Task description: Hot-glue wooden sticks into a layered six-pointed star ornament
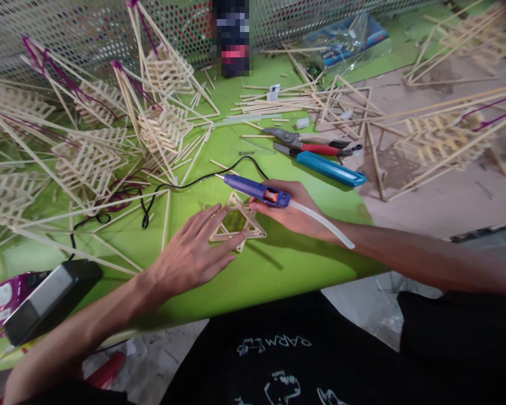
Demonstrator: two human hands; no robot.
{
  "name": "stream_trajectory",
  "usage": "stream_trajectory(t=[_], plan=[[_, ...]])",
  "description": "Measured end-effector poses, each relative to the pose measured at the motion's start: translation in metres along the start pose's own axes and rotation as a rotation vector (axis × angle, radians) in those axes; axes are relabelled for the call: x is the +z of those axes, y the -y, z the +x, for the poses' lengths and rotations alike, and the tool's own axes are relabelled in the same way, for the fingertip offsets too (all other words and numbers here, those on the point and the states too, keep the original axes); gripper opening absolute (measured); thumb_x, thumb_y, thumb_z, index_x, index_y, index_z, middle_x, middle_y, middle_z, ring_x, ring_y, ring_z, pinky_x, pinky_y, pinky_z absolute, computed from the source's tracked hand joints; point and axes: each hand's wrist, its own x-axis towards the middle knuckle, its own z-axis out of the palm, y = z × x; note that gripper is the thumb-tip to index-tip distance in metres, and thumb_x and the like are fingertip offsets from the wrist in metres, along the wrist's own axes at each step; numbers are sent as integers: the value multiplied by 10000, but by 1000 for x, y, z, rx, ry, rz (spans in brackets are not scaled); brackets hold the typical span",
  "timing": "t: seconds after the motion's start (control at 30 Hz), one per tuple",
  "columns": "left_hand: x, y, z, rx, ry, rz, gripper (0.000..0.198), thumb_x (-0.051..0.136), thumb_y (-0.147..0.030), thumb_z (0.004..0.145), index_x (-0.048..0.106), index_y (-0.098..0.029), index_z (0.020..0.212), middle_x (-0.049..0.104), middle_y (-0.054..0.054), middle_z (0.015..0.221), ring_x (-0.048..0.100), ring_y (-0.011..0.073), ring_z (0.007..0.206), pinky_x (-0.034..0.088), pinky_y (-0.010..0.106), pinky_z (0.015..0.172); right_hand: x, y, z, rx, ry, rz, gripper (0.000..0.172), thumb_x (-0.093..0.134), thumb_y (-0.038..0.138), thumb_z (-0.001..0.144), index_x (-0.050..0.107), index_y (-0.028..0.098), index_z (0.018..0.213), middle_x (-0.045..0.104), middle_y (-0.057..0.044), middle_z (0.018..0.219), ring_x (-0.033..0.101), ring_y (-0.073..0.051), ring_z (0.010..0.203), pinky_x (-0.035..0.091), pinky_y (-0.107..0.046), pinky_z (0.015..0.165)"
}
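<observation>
Left hand: the left hand (194,253) lies flat with its fingers spread and straight, gripping nothing; the fingertips rest on the left side of the stick star (253,230).
Right hand: the right hand (297,211) is curled around the glue gun (257,191), fingers closed on its body, and sits just to the right of the star.
Stick star: a flat frame of thin wooden sticks, lying on the green table (278,270) near the middle of its near edge, between the two hands.
Glue gun: purple with an orange trigger, nozzle pointing left and away, held low over the star's upper point; whether the nozzle touches cannot be told.
Glue stick: a pale glue stick (324,225) juts out of the gun's back over the right wrist.
Cord: a black cord (181,185) runs from the gun towards the left edge.
Tools: red-handled cutters (312,143) and a blue knife (331,169) lie side by side towards the right edge.
Stick models: finished stick models (109,146) crowd the far left corner.
Black box: a black box (46,298) sits at the near left corner.
</observation>
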Motion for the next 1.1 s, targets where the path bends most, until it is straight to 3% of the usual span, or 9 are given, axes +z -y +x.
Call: stream_trajectory(t=[0.3, 1.1], plan=[[-1, -1, 2, -27, 24, -24, 552, 671, -322, 930, 507, -327, 1457, 413, 160, 1539, 415, 383, 1444, 459, 575, 1128, 1, -9, 0, -133, 23, -16, 288, 780, 408, 821, 736, 191, 1005, 753, -30, 878, 666, -167, 763, 486, -278, 711], [-3, -2, 2, -15, 43, -3, 531, 640, -302, 950, 490, -298, 1460, 365, 178, 1559, 380, 374, 1464, 429, 565, 1154, 4, -9, 0, -105, 8, -21, 290, 787, 419, 813, 731, 193, 986, 746, -21, 862, 663, -165, 766, 484, -278, 700]])
